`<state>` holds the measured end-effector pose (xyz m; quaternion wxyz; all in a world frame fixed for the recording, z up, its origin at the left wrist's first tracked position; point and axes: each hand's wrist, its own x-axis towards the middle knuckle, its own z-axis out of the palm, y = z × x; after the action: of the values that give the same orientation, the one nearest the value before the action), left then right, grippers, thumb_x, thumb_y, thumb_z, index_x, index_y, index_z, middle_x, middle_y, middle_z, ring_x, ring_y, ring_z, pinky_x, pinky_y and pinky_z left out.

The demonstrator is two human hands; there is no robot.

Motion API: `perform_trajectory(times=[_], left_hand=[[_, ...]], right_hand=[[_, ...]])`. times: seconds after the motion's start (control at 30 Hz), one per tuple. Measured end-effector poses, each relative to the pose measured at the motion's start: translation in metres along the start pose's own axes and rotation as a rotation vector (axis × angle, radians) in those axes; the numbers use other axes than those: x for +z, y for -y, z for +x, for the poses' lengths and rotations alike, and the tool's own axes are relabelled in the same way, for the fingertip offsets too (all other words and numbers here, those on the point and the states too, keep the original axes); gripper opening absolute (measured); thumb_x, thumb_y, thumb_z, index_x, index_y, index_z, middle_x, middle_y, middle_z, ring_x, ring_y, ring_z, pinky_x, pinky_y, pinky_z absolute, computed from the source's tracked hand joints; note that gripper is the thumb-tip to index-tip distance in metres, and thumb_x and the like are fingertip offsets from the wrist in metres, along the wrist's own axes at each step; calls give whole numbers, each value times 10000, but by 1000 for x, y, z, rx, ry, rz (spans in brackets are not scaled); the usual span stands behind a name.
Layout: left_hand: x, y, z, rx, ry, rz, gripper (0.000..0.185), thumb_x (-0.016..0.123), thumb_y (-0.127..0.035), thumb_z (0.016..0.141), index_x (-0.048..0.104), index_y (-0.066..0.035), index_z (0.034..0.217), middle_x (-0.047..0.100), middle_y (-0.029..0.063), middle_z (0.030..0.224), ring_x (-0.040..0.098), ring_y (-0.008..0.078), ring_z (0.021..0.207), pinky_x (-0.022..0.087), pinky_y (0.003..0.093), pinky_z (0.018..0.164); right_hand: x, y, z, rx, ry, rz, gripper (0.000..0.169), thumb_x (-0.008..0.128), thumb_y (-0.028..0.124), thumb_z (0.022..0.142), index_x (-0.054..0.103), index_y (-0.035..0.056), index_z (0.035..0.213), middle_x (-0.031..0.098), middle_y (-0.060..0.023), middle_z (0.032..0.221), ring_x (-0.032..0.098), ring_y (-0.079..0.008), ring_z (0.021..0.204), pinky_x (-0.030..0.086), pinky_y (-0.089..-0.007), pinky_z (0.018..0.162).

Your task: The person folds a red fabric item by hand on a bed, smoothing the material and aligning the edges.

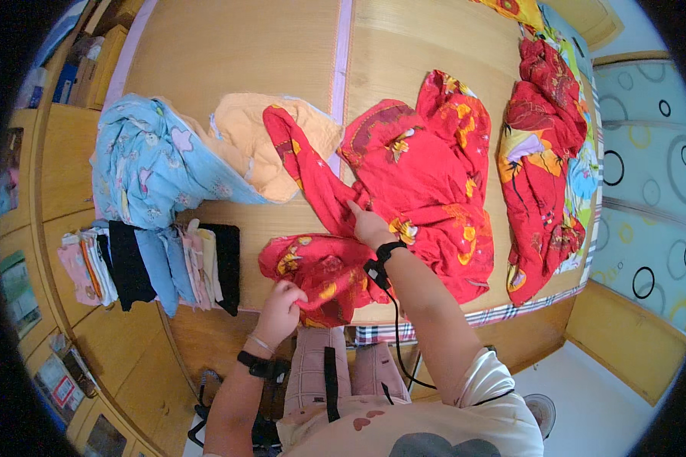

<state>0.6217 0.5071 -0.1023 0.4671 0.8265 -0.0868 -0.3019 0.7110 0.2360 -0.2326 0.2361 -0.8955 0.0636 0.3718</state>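
Note:
A crumpled red floral fabric cover (429,171) lies on the mat-topped bed in front of me. My left hand (280,311) pinches the near left edge of its bunched part, close to the bed's front edge. Farther in, my right hand (369,223) rests on the same cloth with the index finger extended, at the base of a narrow strip that points up and left; whether its other fingers grip the fabric is hard to tell. Left of the red cloth lies a rumpled light blue quilt (148,160) with a peach-coloured side (257,143).
Folded clothes (148,265) stand in a row at the bed's near left. Another red patterned cloth (540,171) lies bunched on the right, over a bright printed fabric. Wooden cabinets (68,165) line the left side. A cable (397,331) hangs from my right wrist.

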Motion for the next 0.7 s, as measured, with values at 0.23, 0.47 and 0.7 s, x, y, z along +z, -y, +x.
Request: perform_trajectory(times=[0.23,0.47,0.7], left_hand=[[5,-2,-10,-86,-33,-86,167,600,-116,854,545,2,960,550,180,876,578,357,812,482,390,725],[47,-88,-26,151,71,121,169,539,-3,764,549,-13,932,556,187,923,569,382,870,490,439,766],[90,-216,-74,578,-4,164,159,509,55,757,563,-30,880,529,156,886,570,361,840,492,427,738]], right_hand=[[-4,-38,-48,160,-489,61,199,548,204,895,560,24,980,651,-244,853,640,-416,775,500,-497,636],[-93,-53,-210,-178,-943,429,142,540,116,935,543,26,1045,601,-138,833,594,-254,748,464,-350,647],[-130,-74,-355,-469,-593,1325,164,411,92,997,558,79,1069,541,29,908,511,-59,820,419,-203,737]])
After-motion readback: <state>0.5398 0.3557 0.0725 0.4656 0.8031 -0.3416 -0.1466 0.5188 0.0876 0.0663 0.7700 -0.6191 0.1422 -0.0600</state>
